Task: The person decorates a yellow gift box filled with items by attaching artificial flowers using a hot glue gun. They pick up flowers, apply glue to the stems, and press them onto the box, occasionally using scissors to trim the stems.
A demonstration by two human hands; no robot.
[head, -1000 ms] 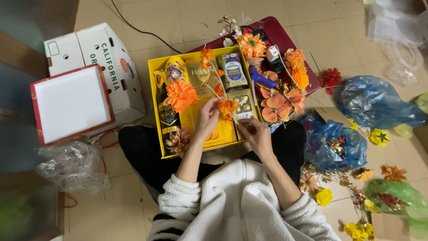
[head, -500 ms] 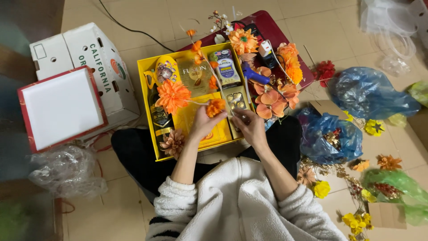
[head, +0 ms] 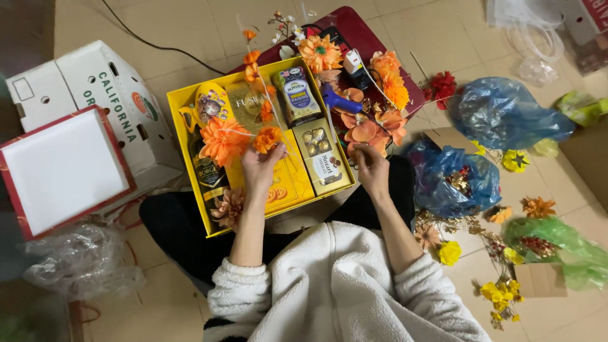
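Pinching a small orange flower (head: pixel 267 138) by its head, left hand (head: pixel 258 170) with fingers closed around the bloom, over the middle of the yellow gift box (head: pixel 179 101). Right hand (head: pixel 372 170) curled at the box's right edge, fingertips drawn together just below the large orange blossoms (head: pixel 365 128); cannot tell whether anything thin sits in that grip. Inside the box: a big orange dahlia-like flower (head: pixel 223 140) just left of the held bloom, a dark bottle (head: pixel 208 174) under it, a yellow tin (head: pixel 212 104) at the top left, a canister (head: pixel 296 96) upright in the middle, a clear-windowed chocolate box (head: pixel 322 155) on the right, a flat yellow biscuit box (head: pixel 286 183) beneath the left wrist. Resting across black-clad legs, box tilted, on a tiled floor (head: pixel 183 38). Behind it, a dark red lid (head: pixel 354 35) strewn with more orange flowers and a blue glue gun (head: pixel 335 101). Left side crowded: white cardboard carton (head: pixel 95 88) touching the box's corner, red-edged white tray (head: pixel 60 168) leaning against it, crumpled clear plastic (head: pixel 82 259) below. Right side hemmed by blue plastic bags (head: pixel 506 114), a green bag (head: pixel 557 244) and scattered yellow flowers (head: pixel 500 294). Open tile only at top left, crossed by a black cable (head: pixel 158 44).
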